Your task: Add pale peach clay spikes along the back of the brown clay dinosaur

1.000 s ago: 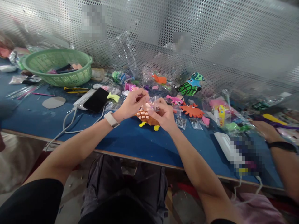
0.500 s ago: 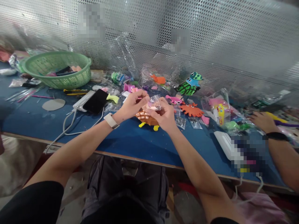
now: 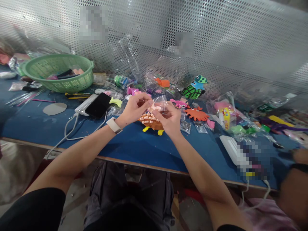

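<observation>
A small clear plastic bag (image 3: 161, 102) with pale pink clay in it is between my two hands, above a brown clay figure (image 3: 152, 123) with white blocks on its back and yellow feet. My right hand (image 3: 170, 116) holds the bag, fingers closed round it. My left hand (image 3: 139, 107) is pinched at the bag's left side; what lies between its fingertips is too small to make out. The figure rests on the blue table, partly hidden by my hands.
A green basket (image 3: 69, 81), a black phone (image 3: 98, 105) and a white cable lie left. Behind and right are an orange crab (image 3: 197, 114), a green-blue turtle (image 3: 193, 89), bagged clay (image 3: 225, 112) and a white power bank (image 3: 231, 149). Another person's arm (image 3: 295, 183) is at far right.
The clear bag has turned in my right hand, showing more of the pale clay. The other person's hand at the right has pulled back toward the table's front edge.
</observation>
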`<state>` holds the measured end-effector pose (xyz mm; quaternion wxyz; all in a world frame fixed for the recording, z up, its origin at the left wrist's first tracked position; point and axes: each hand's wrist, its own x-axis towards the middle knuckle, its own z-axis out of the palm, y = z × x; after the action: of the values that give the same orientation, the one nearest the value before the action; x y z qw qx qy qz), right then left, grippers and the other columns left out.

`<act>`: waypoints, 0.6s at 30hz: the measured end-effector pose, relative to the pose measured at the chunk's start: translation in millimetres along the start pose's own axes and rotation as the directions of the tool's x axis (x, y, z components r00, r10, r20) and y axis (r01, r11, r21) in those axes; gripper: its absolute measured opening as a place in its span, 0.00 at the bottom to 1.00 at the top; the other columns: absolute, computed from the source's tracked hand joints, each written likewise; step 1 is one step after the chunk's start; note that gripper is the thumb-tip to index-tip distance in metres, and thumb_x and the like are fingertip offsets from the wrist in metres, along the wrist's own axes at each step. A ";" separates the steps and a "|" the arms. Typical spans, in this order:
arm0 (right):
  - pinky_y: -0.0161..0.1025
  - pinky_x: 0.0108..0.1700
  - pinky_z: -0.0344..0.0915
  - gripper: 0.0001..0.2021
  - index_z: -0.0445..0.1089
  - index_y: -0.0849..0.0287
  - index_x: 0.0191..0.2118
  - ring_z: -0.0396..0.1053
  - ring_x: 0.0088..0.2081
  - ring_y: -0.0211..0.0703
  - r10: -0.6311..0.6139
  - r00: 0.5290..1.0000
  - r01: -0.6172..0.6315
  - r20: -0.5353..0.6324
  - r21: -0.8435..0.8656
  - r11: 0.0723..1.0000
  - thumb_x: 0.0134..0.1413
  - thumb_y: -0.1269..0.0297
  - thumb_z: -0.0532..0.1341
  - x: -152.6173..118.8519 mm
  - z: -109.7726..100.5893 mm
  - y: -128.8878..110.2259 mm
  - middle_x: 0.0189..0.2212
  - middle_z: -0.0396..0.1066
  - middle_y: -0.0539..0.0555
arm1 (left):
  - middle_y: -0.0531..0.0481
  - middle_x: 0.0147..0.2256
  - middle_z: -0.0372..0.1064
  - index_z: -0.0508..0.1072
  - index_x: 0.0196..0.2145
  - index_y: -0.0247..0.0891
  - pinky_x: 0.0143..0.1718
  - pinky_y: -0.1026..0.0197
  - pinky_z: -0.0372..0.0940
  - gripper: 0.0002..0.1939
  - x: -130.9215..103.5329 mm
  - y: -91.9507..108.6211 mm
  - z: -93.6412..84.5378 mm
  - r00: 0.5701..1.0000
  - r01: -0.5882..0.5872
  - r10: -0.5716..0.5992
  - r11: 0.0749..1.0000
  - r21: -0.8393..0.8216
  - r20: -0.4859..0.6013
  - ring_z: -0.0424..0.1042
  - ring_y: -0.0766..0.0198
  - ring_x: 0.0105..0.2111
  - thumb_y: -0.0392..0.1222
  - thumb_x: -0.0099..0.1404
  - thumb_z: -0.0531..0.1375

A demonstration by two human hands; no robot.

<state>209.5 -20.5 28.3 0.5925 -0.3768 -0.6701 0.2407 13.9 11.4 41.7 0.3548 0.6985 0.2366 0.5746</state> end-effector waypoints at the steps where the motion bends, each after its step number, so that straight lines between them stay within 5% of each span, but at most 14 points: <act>1: 0.48 0.44 0.80 0.20 0.87 0.45 0.45 0.78 0.46 0.48 0.010 1.000 -0.010 0.003 0.013 1.000 0.55 0.39 0.80 -0.1 0.7 1.2 0.46 0.80 0.52 | 0.55 0.27 0.67 0.76 0.35 0.39 0.29 0.65 0.64 0.15 -0.1 0.3 0.1 1.000 -0.005 0.005 1.000 0.004 -0.002 0.66 0.69 0.28 0.50 0.77 0.68; 8: 0.57 0.54 0.84 0.23 0.88 0.43 0.43 0.80 0.55 0.54 0.063 0.996 -0.069 0.061 0.096 0.993 0.51 0.33 0.80 1.8 2.2 12.9 0.54 0.81 0.54 | 0.54 0.29 0.69 0.75 0.35 0.38 0.29 0.65 0.65 0.09 -0.8 0.4 2.1 0.998 -0.050 0.053 0.995 0.086 -0.033 0.65 0.71 0.26 0.39 0.76 0.65; 18: 0.63 0.58 0.81 0.18 0.88 0.42 0.41 0.79 0.54 0.56 0.062 0.979 -0.080 0.194 0.087 0.993 0.55 0.35 0.79 1.1 -2.6 8.8 0.54 0.81 0.53 | 0.54 0.30 0.68 0.73 0.35 0.39 0.31 0.65 0.65 0.10 2.9 0.2 -2.1 0.999 -0.054 0.053 0.995 0.082 0.014 0.66 0.69 0.29 0.39 0.78 0.63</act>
<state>213.9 -14.7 22.7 0.5338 -0.3471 -0.6978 0.3281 12.5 13.9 43.9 0.3117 0.7221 0.2393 0.5694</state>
